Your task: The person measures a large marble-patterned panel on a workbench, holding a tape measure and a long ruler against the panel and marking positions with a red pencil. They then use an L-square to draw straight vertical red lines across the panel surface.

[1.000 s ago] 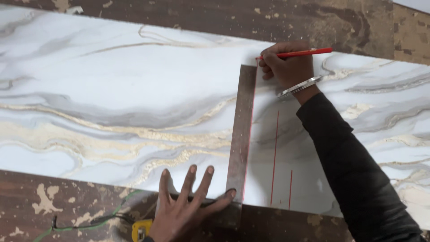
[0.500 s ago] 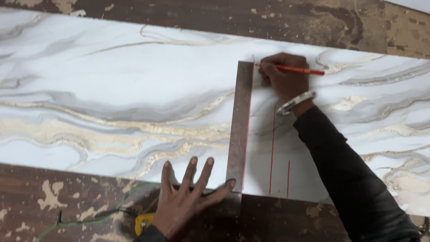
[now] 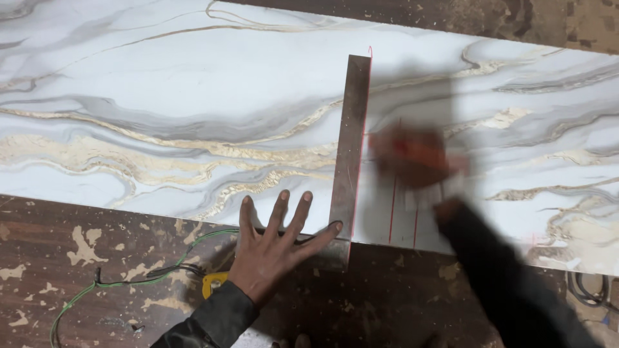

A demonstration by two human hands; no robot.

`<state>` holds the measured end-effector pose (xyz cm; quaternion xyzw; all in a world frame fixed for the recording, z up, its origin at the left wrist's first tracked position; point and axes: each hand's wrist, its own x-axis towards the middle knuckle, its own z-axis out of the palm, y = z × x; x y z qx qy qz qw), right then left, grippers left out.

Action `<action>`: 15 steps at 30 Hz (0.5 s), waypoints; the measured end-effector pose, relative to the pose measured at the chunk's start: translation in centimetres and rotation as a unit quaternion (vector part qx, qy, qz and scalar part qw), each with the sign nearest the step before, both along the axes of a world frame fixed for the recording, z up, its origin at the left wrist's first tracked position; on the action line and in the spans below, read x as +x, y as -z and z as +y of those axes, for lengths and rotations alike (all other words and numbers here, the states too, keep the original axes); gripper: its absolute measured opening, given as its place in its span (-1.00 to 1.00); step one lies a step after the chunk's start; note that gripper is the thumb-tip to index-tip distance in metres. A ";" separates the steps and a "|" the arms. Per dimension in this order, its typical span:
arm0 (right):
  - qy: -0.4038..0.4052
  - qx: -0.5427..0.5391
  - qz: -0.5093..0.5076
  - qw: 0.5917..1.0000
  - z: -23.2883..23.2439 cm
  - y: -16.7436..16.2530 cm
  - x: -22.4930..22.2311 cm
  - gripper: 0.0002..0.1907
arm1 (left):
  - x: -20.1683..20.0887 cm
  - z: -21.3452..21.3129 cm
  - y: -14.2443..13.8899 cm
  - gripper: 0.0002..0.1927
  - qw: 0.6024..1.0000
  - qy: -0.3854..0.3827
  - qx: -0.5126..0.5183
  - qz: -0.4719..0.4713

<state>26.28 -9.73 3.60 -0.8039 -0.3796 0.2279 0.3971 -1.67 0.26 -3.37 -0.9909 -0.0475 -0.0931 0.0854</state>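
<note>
A white slab with grey and gold veins (image 3: 193, 109) lies across a worn brown floor. A metal square (image 3: 351, 148) rests upright on it, its blade running from the near edge to the far part. My left hand (image 3: 271, 248) lies flat with fingers spread, pressing the square's base at the slab's near edge. My right hand (image 3: 409, 158) is motion-blurred just right of the blade, closed on a red pencil. Thin red lines (image 3: 393, 200) run down the slab beside the blade.
A green and black wire (image 3: 129, 280) trails over the paint-flecked floor at lower left, beside a small yellow object (image 3: 213, 283) partly under my left wrist. More cable (image 3: 583, 290) lies at the lower right. Bare dark floor runs along the top edge.
My right hand with the pencil has swept down along the square's blade from its far end toward the near edge. The left hand stays pressed on the base.
</note>
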 end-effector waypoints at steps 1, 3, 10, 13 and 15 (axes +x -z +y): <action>0.010 -0.041 0.093 0.995 -2.2 0.5 -2.3 -0.76 | 0.0 0.0 0.0 0.08 1.000 0.001 -0.001 -0.012; -0.004 -0.017 0.010 1.000 -7.3 1.9 -8.0 -0.75 | -0.1 -0.1 -0.1 0.09 1.000 -0.003 0.000 -0.012; -0.156 -0.100 0.162 0.969 -19.3 6.5 -14.8 -0.84 | -0.3 -0.2 -0.2 0.03 0.999 0.007 -0.026 -0.033; 0.029 -0.147 0.176 0.973 -21.9 6.2 -13.9 -0.81 | -0.3 -0.4 -0.6 0.11 1.000 -0.005 0.008 0.024; 0.072 -0.078 0.169 0.980 -22.8 6.2 -13.8 -0.79 | -0.2 -0.6 -0.7 0.09 0.999 -0.014 -0.017 0.029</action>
